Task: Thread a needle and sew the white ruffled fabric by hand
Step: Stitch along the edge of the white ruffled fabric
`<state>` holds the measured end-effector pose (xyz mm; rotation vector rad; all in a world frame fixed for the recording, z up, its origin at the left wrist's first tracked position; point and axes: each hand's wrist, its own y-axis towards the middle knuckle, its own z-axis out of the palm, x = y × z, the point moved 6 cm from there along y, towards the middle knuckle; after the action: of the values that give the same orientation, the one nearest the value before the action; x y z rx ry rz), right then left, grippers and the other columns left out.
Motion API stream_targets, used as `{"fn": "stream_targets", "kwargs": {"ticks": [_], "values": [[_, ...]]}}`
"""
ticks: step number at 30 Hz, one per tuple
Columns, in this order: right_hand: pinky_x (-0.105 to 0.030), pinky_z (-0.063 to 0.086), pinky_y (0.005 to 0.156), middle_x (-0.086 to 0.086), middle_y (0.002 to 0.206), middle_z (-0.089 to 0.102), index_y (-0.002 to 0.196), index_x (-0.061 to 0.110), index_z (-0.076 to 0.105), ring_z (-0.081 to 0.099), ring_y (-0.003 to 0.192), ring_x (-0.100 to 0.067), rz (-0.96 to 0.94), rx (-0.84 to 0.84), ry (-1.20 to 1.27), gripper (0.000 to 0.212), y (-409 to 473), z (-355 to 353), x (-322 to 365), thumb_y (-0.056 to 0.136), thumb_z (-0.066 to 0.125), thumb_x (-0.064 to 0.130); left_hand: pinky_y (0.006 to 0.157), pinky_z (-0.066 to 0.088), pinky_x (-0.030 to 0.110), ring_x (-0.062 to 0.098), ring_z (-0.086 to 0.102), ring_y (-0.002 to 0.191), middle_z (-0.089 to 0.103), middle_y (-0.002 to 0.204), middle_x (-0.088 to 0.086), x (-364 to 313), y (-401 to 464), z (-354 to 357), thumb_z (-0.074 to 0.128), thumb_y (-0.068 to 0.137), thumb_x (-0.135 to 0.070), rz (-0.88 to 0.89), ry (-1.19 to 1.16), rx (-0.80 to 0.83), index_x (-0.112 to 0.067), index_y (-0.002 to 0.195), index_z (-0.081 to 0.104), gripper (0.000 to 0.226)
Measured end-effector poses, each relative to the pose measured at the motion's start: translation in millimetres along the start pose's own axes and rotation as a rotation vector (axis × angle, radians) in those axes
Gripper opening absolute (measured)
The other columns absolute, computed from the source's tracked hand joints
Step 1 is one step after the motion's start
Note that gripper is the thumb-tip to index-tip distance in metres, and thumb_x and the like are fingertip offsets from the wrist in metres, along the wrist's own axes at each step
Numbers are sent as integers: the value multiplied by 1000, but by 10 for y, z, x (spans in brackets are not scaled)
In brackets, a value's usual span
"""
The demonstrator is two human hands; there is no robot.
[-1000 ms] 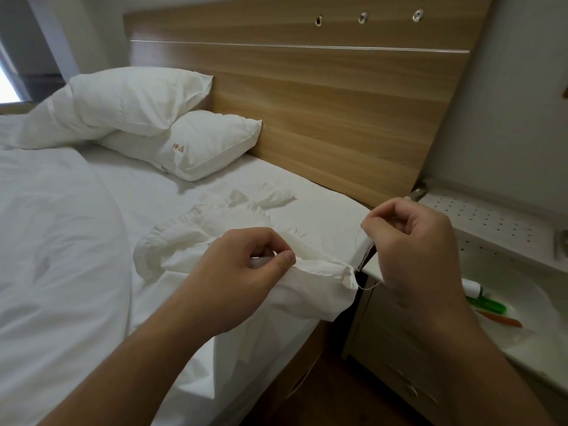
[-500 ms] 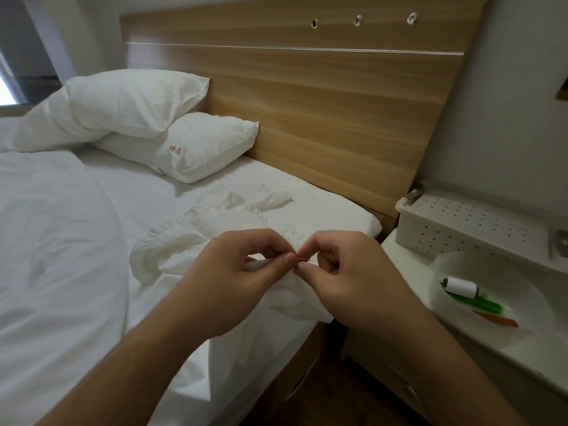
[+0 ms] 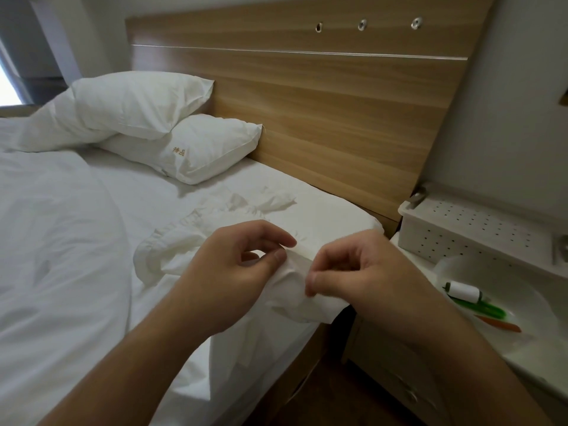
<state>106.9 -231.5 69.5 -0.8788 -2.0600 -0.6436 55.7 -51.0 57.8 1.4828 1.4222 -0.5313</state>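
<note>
Left hand (image 3: 236, 272) and right hand (image 3: 353, 278) each pinched the white ruffled fabric (image 3: 184, 244), which stretched away leftward beyond them.

Both bare forearms reach forward from the lower edge of the view, converging toward the centre. Left hand (image 3: 236, 272): back facing the camera, fingers curled, thumb and forefinger pinched together. Right hand (image 3: 359, 272): set just beside it, fingers curled inward, thumb pressed against fingertips; slightly motion-blurred. The hands are apart.
</note>
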Motion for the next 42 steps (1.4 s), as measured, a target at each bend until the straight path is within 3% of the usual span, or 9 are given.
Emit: {"fn": "stream_targets", "kwargs": {"ticks": [2,6,10,15,19,29,32,38,42], "values": [[-22,36,49,5,51,52,78,23,81,43,47,-8,38,26,-25,28,5,17,-17,98,65,33,93,61,40,8,75,98,79,97,-13,1,-4,2,71,98,-5,-2,-6,-2,-31,100,80,28],[-14,37,44,9,50,55,97,29,73,49,45,-4,20,-334,-8,10,37,-171,-100,101,63,30,96,59,42,8,75,95,78,92,-13,-13,-6,7,71,99,-5,7,-10,13,-32,104,79,28],[-19,34,43,6,49,54,107,30,72,46,43,-7,-30,-204,32,10,55,9,-66,101,64,28,91,60,36,13,77,94,79,91,-9,-57,-13,38,71,99,-6,31,-9,65,-30,111,74,27],[-47,57,61,0,69,68,93,29,72,67,71,-22,-50,-198,-82,10,99,133,-106,100,64,32,84,63,35,16,77,92,78,94,-6,-54,-18,46,70,100,-9,43,33,92,-29,109,76,23],[-21,46,51,5,65,66,88,26,70,63,64,-10,-58,-216,-55,13,94,61,-124,99,65,27,83,64,41,11,76,89,79,91,-12,-29,-6,14,72,100,-22,-3,94,117,-32,100,80,13],[-21,36,51,7,55,48,102,29,67,44,51,-6,13,-205,60,9,102,-5,-173,99,63,21,81,59,33,9,75,86,79,87,-9,-42,-20,-11,72,99,-24,-89,46,115,-30,89,82,15],[-35,39,59,4,62,53,104,28,61,46,58,-12,136,-228,196,18,99,-80,-225,101,51,13,83,60,33,9,76,86,80,88,-9,-34,-21,-38,71,99,-23,-113,16,89,-29,89,82,16],[-30,46,56,-3,71,72,97,22,67,52,57,-28,33,-164,184,16,42,-90,7,105,57,13,78,57,28,7,76,86,80,87,-10,-49,-18,-52,71,99,-24,-119,17,80,-30,91,83,16],[-29,47,54,-3,64,67,94,28,70,53,55,-19,-4,-138,117,16,33,-18,41,103,61,18,80,60,28,6,76,87,80,89,-11,-62,-26,-46,71,100,-22,-125,14,83,-31,93,83,17]]}}
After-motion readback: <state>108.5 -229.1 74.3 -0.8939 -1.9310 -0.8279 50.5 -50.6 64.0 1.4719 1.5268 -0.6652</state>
